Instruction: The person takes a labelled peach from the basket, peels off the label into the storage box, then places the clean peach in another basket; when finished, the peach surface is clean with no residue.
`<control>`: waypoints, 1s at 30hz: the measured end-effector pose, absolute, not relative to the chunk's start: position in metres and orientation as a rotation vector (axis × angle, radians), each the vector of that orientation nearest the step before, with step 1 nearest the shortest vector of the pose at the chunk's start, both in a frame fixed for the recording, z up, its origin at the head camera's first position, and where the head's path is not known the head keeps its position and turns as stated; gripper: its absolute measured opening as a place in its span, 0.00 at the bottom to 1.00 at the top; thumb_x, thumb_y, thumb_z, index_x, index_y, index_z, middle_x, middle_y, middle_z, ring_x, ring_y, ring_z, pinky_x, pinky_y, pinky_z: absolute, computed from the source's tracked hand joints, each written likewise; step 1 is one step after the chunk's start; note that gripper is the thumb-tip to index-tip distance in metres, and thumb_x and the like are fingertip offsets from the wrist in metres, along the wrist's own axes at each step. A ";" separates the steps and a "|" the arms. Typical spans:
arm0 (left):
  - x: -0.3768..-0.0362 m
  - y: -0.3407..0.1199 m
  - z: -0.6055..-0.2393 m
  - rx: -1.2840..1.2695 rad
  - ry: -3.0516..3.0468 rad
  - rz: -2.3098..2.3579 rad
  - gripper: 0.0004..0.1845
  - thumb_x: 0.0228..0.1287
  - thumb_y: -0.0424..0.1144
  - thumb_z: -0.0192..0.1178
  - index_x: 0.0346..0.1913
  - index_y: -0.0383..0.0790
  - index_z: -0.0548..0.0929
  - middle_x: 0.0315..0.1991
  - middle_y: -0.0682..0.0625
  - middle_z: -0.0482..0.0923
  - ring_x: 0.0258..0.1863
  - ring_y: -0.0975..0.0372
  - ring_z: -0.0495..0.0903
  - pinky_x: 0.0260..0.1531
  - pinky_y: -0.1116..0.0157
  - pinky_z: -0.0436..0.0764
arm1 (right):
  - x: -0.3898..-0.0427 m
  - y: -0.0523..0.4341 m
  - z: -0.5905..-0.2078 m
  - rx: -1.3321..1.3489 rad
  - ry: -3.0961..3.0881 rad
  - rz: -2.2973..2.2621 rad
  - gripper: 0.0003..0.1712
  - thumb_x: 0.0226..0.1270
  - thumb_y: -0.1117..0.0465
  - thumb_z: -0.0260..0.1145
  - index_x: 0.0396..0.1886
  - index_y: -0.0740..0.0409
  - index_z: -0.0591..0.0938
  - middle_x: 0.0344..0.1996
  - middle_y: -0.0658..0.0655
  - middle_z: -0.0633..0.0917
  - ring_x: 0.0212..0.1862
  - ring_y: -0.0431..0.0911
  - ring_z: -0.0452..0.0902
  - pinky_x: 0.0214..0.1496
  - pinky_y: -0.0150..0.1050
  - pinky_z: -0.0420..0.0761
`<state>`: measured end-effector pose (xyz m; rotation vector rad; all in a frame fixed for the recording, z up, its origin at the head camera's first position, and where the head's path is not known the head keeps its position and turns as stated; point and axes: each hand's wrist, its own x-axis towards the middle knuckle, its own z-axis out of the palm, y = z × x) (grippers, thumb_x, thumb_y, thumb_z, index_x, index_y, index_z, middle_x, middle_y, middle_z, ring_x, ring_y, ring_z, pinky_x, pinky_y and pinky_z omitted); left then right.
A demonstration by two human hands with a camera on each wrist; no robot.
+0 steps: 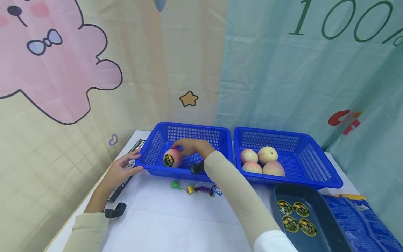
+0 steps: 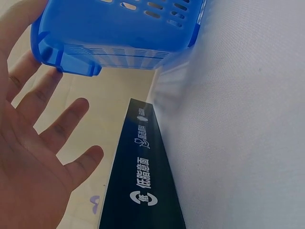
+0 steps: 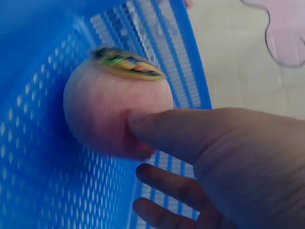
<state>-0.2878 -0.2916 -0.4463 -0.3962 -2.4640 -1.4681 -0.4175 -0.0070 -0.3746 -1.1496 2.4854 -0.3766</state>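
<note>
A peach (image 1: 172,158) (image 3: 109,114) with a round sticker (image 1: 168,160) lies in the left blue basket (image 1: 195,125) (image 3: 38,167). My right hand (image 1: 190,147) (image 3: 135,145) reaches into that basket. Its thumb (image 3: 190,133) touches the peach's side, and the other fingers lie straight just below it, apart from it. My left hand (image 1: 121,168) (image 2: 38,143) is spread open at the basket's left corner (image 2: 119,33), with its fingertips at the rim. The right blue basket (image 1: 274,131) holds several peaches (image 1: 267,155).
A long black box (image 1: 124,178) (image 2: 143,181) lies along the table's left edge, under my left hand. Wrapped candies (image 1: 195,189) lie in front of the left basket. A dark tray (image 1: 327,210) with round stickers (image 1: 296,217) and a blue bag (image 1: 362,224) sit at the right. A black clip (image 1: 114,210) lies near my left forearm.
</note>
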 end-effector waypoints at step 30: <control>-0.292 -0.294 -0.453 -0.463 -2.405 -1.473 0.23 0.63 0.31 0.70 0.60 0.29 0.80 0.73 0.38 0.66 0.73 0.39 0.58 0.63 0.30 0.60 | -0.444 0.002 -0.388 -1.094 2.454 -0.573 0.29 0.61 0.59 0.76 0.61 0.54 0.76 0.56 0.53 0.79 0.54 0.45 0.75 0.56 0.37 0.77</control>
